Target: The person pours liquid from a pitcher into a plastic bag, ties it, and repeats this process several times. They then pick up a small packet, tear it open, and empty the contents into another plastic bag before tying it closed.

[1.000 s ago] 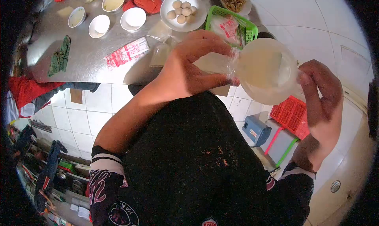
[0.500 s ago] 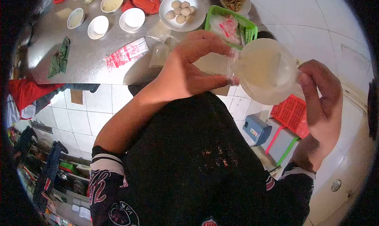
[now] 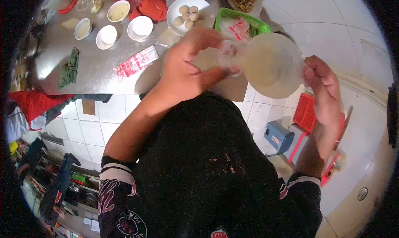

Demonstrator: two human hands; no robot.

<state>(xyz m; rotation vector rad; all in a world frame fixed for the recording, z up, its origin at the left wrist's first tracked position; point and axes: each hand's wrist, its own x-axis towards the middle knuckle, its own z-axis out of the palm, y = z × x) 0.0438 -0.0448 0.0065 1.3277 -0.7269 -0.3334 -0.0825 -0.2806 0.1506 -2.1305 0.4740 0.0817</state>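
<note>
My left hand [image 3: 189,65] is curled with thumb and fingers closed around a piece of clear, crinkly-looking plastic [image 3: 231,57], blurred by motion. Right beside that plastic is a round translucent plastic bowl [image 3: 272,65], raised in front of me and tipped so that its broad round face shows. The fingertips of my right hand [image 3: 322,82] pinch the bowl at its right-hand edge. Behind my left fingers, a white plate [image 3: 204,7] carries several pale round balls. A green basket [image 3: 262,26] with bagged items stands just behind the bowl.
On the steel table [image 3: 99,78] are white bowls [image 3: 140,27], a red cloth-like bundle [image 3: 153,8], a red-printed packet [image 3: 137,62] and a green cloth [image 3: 69,69]. A blue-grey bin [image 3: 279,136] and a red basket [image 3: 304,113] sit low on the right.
Both hands and the translucent bowl have shifted left and slightly up in view. My left hand with the clear plastic has moved a little away from the bowl. The whole view has tilted slightly.
</note>
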